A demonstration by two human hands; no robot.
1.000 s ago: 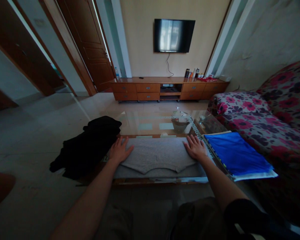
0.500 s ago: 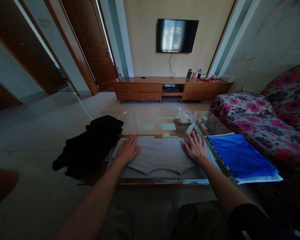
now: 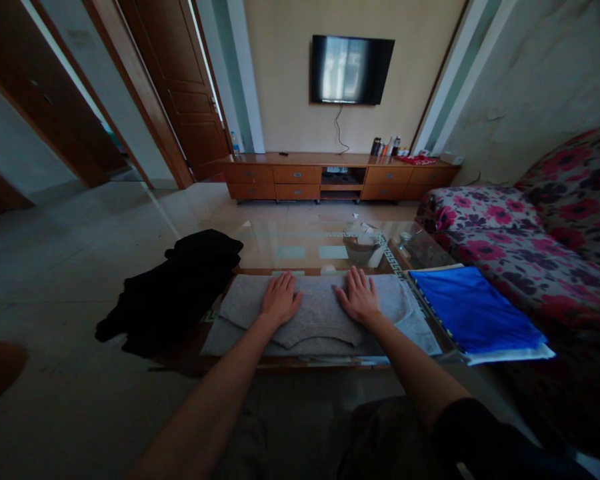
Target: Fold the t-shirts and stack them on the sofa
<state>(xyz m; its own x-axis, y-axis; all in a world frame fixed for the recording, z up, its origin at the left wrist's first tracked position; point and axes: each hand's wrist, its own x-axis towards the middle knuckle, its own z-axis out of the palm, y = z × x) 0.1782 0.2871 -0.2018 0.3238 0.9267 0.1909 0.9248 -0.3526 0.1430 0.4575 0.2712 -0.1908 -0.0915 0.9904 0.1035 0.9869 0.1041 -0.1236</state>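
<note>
A grey shirt [image 3: 317, 313] lies folded on the glass coffee table [image 3: 260, 237], its curved neckline toward me. My left hand [image 3: 281, 298] rests flat on the left half of the cloth, fingers stretched away from me. On the right half lies my right hand [image 3: 359, 296], palm down with fingers a little spread. A gap of bare grey fabric shows between the two hands. Neither hand grips anything.
Black clothing [image 3: 175, 290] is heaped on the table's left side. At the right lies a folded blue garment [image 3: 477, 310] with white cloth under it. A basket [image 3: 363, 250] stands farther back. A flowered sofa [image 3: 500, 247] flanks the right side; a low cabinet [image 3: 295, 177] stands beyond.
Both hands have moved inward over the grey shirt, closer to each other. More of the shirt's outer edges shows on both sides. The view has shifted slightly.
</note>
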